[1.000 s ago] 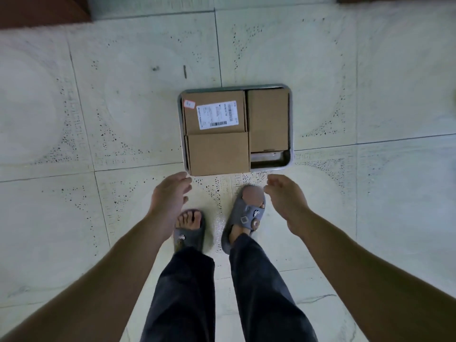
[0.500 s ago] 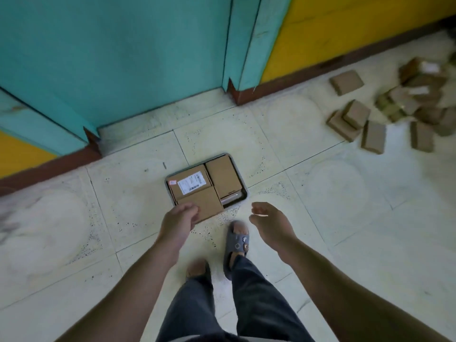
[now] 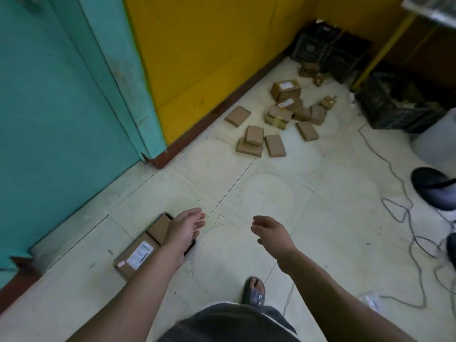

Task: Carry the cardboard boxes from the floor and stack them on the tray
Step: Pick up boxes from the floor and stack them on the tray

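A metal tray (image 3: 118,267) lies on the floor at the lower left, by the teal door. It holds a labelled cardboard box (image 3: 137,255) and a plain one (image 3: 160,229). My left hand (image 3: 185,229) hangs above the tray's right side, fingers relaxed, holding nothing, and hides part of it. My right hand (image 3: 269,232) is out over bare floor, also empty with loose fingers. Several loose cardboard boxes (image 3: 276,124) lie scattered along the yellow wall ahead to the right, some stacked on each other.
Black crates (image 3: 392,104) stand in the far right corner. Grey cables (image 3: 404,215) trail over the floor on the right, near a dark round object (image 3: 434,188). My sandalled foot (image 3: 254,291) is on the pale tiles between tray and boxes.
The view has swung up and to the right, away from the tray and toward the scattered boxes. Both hands stay empty and have moved off the tray's front edge.
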